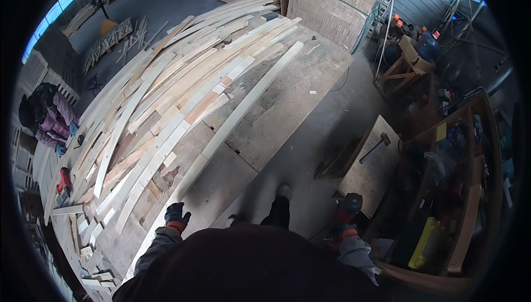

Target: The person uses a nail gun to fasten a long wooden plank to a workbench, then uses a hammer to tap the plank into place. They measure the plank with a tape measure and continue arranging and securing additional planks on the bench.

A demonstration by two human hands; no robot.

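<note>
My left hand (176, 216), in a dark glove with an orange cuff, is at the near end of a long pale board (243, 115). Its thumb stands apart from the fingers, and I see nothing held in it; whether it touches the board is hard to tell. The board runs diagonally along the wooden worktable (287, 111). On the right, low beside the small bench, my right hand (346, 232) is closed around a red and black power tool (352, 205). Its fingers are mostly in shadow, and the tool's exact kind is unclear.
Many wooden strips (166, 108) cover the worktable's left. A person in a purple jacket (54, 116) stands beyond, near a red tool (63, 180). A hammer (376, 147) lies on the small bench (362, 177). At right is a cluttered wooden bin (462, 230); a wrapped stack (332, 11) stands behind.
</note>
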